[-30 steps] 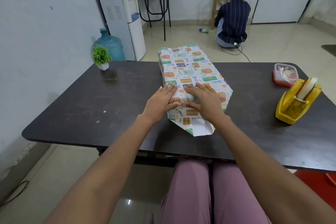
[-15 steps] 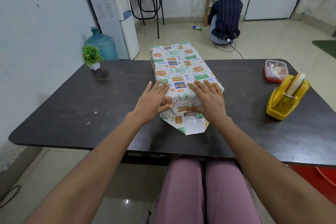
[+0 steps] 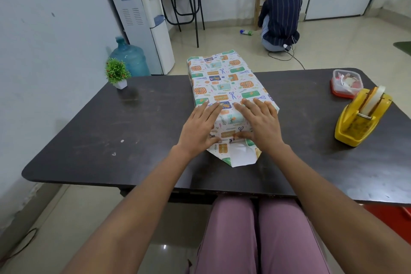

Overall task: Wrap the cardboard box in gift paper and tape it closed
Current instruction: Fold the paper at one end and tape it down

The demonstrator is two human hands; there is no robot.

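Here, you have the box [image 3: 226,87] lying lengthwise on the table [image 3: 93,140], already covered in gift paper [image 3: 222,80] along its top and sides, its near end toward you and its far end reaching the table's back edge. Your left hand [image 3: 198,127] and right hand [image 3: 260,124] both lie flat on the near part of the top, fingers straight and spread, gripping nothing; the thumbs reach down over the near edge, probably to pin the folded paper against the end face. That placement looks meant to hold the wrap tight and keep the box from sliding while the end is creased. Below your hands one pointed flap [image 3: 238,155] lies on the table toward you, its white underside showing, not yet folded up or taped. The far end looks open too, with paper standing past the box, though you cannot tell how it is folded. One yellow tape dispenser [image 3: 362,120] sits well to your right, within reach of the right hand, likely for the closing step. Counting the rest: one box, one dispenser, one lidded plastic tub [image 3: 345,83] just behind it, one small potted plant [image 3: 116,72] at the far left corner, two hands at work. Beyond the table, another person [image 3: 280,20] crouches on the floor, back turned.
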